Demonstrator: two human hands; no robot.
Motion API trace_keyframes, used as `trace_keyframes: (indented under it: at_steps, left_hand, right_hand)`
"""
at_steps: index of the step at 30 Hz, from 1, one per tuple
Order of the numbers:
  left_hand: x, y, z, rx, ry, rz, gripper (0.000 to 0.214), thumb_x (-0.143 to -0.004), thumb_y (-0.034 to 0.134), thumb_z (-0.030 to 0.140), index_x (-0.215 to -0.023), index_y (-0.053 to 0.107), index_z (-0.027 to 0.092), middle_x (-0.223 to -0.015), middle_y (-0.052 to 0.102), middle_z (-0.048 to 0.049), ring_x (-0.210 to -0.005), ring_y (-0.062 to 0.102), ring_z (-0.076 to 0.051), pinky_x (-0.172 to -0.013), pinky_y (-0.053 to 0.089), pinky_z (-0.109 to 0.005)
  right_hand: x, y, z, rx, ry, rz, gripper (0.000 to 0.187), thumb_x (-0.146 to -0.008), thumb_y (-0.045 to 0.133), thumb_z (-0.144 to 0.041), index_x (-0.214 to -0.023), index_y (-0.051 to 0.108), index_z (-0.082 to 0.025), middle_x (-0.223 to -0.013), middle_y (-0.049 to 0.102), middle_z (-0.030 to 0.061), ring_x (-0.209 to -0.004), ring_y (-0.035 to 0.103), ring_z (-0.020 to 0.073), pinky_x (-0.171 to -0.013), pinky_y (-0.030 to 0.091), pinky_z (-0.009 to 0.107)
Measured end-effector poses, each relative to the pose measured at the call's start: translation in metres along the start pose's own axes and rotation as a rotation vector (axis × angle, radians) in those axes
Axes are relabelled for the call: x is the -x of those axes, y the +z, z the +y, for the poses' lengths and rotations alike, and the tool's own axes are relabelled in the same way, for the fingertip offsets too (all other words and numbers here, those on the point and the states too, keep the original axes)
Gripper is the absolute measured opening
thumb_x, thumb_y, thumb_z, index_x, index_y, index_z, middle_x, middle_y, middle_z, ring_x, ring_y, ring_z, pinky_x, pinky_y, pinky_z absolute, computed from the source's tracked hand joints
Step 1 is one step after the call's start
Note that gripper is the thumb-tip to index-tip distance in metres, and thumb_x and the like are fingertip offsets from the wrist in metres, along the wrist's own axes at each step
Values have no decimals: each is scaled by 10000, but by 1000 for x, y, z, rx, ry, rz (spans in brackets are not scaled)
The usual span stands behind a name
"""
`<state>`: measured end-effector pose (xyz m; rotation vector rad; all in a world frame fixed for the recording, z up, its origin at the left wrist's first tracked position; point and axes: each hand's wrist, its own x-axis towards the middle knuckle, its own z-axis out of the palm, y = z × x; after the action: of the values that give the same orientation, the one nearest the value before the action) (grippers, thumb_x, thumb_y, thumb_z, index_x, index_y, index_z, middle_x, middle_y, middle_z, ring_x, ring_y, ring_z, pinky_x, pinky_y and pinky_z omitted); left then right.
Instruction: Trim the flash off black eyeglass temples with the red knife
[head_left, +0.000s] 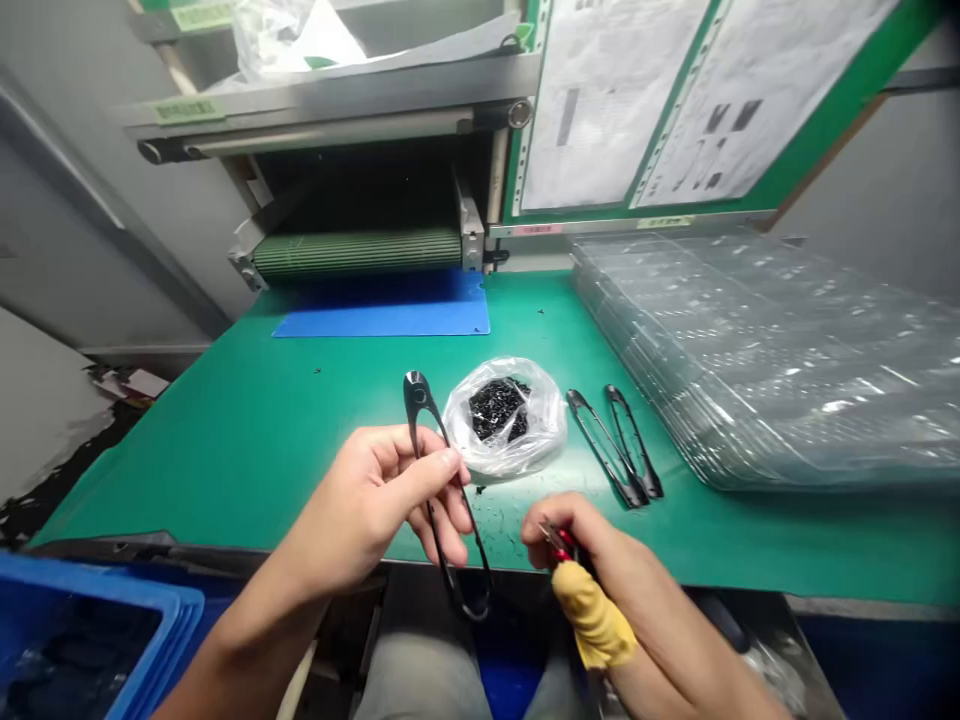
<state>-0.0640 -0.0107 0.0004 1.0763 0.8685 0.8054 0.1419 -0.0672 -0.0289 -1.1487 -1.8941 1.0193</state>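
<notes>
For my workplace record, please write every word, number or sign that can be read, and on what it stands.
No text can be read.
Posted sheets: print too small and blurred.
Yellow-green labels on the shelf rack: blurred.
Pink label and yellow label on the rail: too small, blurred.

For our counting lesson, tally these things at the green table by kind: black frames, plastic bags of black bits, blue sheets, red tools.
Black frames: 3
Bags of black bits: 1
Blue sheets: 1
Red tools: 1
Total: 6
</notes>
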Motion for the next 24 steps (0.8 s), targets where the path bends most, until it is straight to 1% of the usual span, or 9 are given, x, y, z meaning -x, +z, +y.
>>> trace_keyframes:
  at_steps: [2, 4, 7, 9, 13, 15, 17, 20, 24]
  left_hand:
    - [9, -1, 7, 43, -72, -33, 220, -895, 637, 298, -755, 632, 128, -593, 709, -29, -448, 671, -120, -418, 505, -126]
    - [17, 1, 12, 75, -131, -59, 226, -901, 628, 300, -747, 628, 135, -591, 712, -28, -454, 672, -109, -421, 494, -108]
    - [24, 9, 15, 70, -202, -94, 223, -884, 644, 265, -700, 599, 146, -586, 712, -17, -457, 669, -101, -430, 491, -107]
    - [25, 16, 14, 61, -237, -116, 208, -869, 650, 238, -691, 584, 153, -583, 711, -12, -447, 662, -101, -430, 488, -113]
    - [24, 32, 11, 53, -259, -156, 186, -839, 663, 218, -681, 585, 157, -568, 704, -9, -436, 654, -103, -431, 481, -119]
    - [23, 41, 9, 47, -256, -174, 198, -821, 675, 220, -658, 580, 161, -556, 695, -8, -421, 644, -102, -428, 476, -123]
    - [22, 50, 6, 37, -251, -191, 206, -830, 659, 225, -648, 584, 166, -570, 700, -16, -413, 637, -100, -430, 475, -129]
    - [20, 61, 2, 5, -245, -224, 217, -849, 629, 232, -643, 596, 172, -574, 700, -28, -425, 641, -105, -436, 475, -140]
    - [18, 75, -2, -41, -227, -245, 219, -815, 663, 249, -618, 610, 167, -548, 691, -32, -434, 633, -110, -443, 476, -150]
  right_hand:
    - [-10, -10, -8, 281, -231, -17, 148, -937, 367, -132, -976, 494, -197, -782, 559, -6, -648, 524, 128, -572, 403, 229]
    - [-18, -17, -16, 485, -411, -39, 180, -903, 380, -76, -957, 521, -174, -715, 554, -7, -574, 509, 133, -504, 369, 243]
    - [-25, -22, -24, 681, -539, -68, 186, -915, 383, -80, -841, 530, -167, -661, 525, 5, -516, 476, 144, -456, 335, 265]
    - [-23, -23, -25, 733, -572, -61, 242, -952, 346, -120, -789, 512, -184, -648, 504, 7, -490, 443, 145, -433, 302, 274]
    - [-8, -32, -21, 751, -568, -35, 302, -989, 286, -170, -805, 525, -196, -634, 481, 3, -485, 417, 151, -429, 279, 284]
    - [2, -38, -21, 769, -543, -110, 279, -974, 314, -151, -817, 541, -188, -639, 493, 10, -488, 429, 153, -430, 287, 289]
    - [12, -44, -20, 775, -528, -127, 270, -963, 320, -138, -813, 540, -187, -636, 495, 14, -482, 425, 155, -424, 282, 294]
    - [27, -49, -17, 781, -494, -95, 238, -943, 331, -119, -849, 537, -194, -658, 505, 15, -504, 438, 162, -438, 298, 294]
    - [43, -56, -18, 862, -504, -44, 236, -886, 354, -68, -868, 562, -176, -647, 520, 17, -490, 467, 164, -426, 307, 296]
